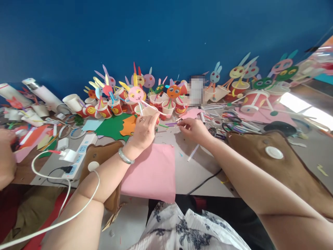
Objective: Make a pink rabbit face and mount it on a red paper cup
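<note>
A smooth blue wall [166, 38] filled the upper frame and bounded the work at the back. Below it spread a grey tabletop [201, 172], its front edge crossing the lower frame; the chief open room was a patch right of centre, interrupted by a white straw [193, 153] and a black cable [204, 182]. Brown pads [249, 158] with dark borders lay lower right and lower left, flanking a flat, matt pink sheet [153, 170] at lower centre. An irregular green sheet [113, 127] lay left of centre. Red-and-white paper cups bearing eared paper faces crowded the rear, limiting space there. At far left, part of another person's arm [5, 159] showed beside a white power strip [84, 147]; a white cable [70, 220] crossed the left forearm. Near centre, the left hand [145, 131] was closed on a tapered paper cup [147, 110] topped by a pink, yellow-eared face [136, 94]. The right hand [194, 128] had its fingertips drawn together beside a slender purple straw [171, 124]; whether they gripped it could not be told.
</note>
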Demonstrator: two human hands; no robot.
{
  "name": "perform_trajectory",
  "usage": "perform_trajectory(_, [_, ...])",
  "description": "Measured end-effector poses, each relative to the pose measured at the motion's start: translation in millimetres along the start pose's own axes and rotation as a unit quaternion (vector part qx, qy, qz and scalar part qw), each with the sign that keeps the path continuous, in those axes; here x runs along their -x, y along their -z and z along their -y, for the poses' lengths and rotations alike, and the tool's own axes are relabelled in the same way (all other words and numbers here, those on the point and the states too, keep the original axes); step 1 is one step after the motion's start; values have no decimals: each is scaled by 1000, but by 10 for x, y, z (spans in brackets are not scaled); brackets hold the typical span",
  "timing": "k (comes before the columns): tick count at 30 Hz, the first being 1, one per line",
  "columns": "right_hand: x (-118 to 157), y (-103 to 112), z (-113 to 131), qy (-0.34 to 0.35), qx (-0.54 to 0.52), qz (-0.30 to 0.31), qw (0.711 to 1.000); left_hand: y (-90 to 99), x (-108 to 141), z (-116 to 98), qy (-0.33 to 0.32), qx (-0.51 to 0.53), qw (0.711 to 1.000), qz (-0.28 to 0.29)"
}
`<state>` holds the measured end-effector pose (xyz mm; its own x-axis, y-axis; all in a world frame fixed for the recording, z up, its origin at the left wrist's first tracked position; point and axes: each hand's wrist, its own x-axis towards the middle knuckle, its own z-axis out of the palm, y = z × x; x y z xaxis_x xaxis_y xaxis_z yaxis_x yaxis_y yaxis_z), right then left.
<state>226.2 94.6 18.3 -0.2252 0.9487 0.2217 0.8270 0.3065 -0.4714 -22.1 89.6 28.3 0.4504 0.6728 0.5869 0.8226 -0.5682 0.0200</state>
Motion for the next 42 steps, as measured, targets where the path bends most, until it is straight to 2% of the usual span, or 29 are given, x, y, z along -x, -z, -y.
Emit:
perform_trajectory(3, [-58,-55,94,24,111,20,993,0,-6,57,9,-9,999,-50])
perform_trajectory(5, [-136,-110,171,32,149,31,988,3,-11,82,11,-11,998,-68])
perform_trajectory(10, [-397,-294,327,57,201,68,976,-1,-38,112,8,-6,997,-75])
perform_trajectory(15, [-467,-427,364,98,214,106,966,-48,-75,139,5,0,999,-36])
perform_trajectory(23, [-129,-326,184,187,210,150,948,-172,-87,77,-27,28,999,34])
perform_trajectory(30, [34,-258,116,209,191,103,954,-260,-109,6,-40,56,993,99])
perform_trajectory(33, [51,-168,123,193,176,48,964,-268,-121,-8,-31,38,994,102])
perform_trajectory(37, [-135,50,49,56,162,-54,984,-256,-116,-18,-13,17,997,76])
perform_trajectory(39, [-321,144,-25,7,179,-29,983,-244,-110,-18,7,15,999,42])
perform_trajectory(42, [-605,174,-124,26,200,49,978,-225,-106,-5,42,16,999,-17])
